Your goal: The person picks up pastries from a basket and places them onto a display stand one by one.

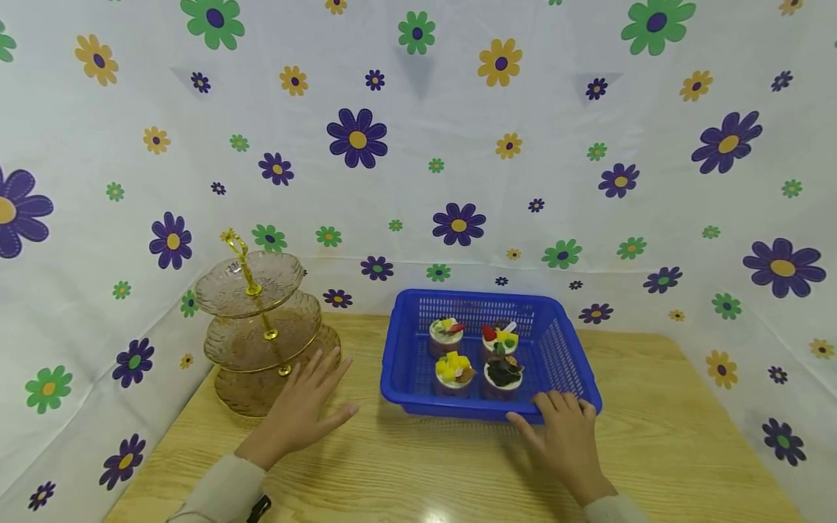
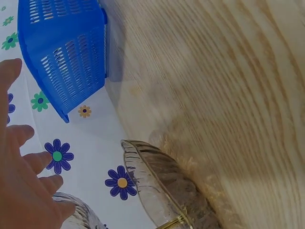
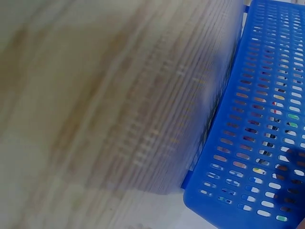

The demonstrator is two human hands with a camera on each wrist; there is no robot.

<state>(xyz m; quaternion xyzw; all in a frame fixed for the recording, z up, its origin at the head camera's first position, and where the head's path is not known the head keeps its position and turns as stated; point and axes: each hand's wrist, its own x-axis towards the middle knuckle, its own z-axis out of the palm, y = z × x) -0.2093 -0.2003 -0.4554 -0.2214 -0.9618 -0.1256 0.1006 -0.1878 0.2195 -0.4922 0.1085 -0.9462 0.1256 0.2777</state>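
My left hand (image 1: 302, 410), fingers spread and straight, hovers by the lower right side of a three-tier cake stand (image 1: 261, 341) with clear amber plates and a gold handle. Nothing is in it. The left wrist view shows the stand's plate edge (image 2: 157, 186) near those fingers. My right hand (image 1: 565, 439) grips the front right rim of a blue plastic basket (image 1: 431, 408), fingers bent over the edge. Several small dessert cups stand upright in the basket, among them a mango-topped cup (image 1: 454, 369) and a dark-topped cup (image 1: 503, 374).
Basket and stand rest on a light wooden table (image 1: 405, 472), the stand at the left. Behind and at both sides hangs a white cloth (image 1: 445, 189) printed with flowers. In the right wrist view the basket's slotted wall (image 3: 257, 124) fills the right side.
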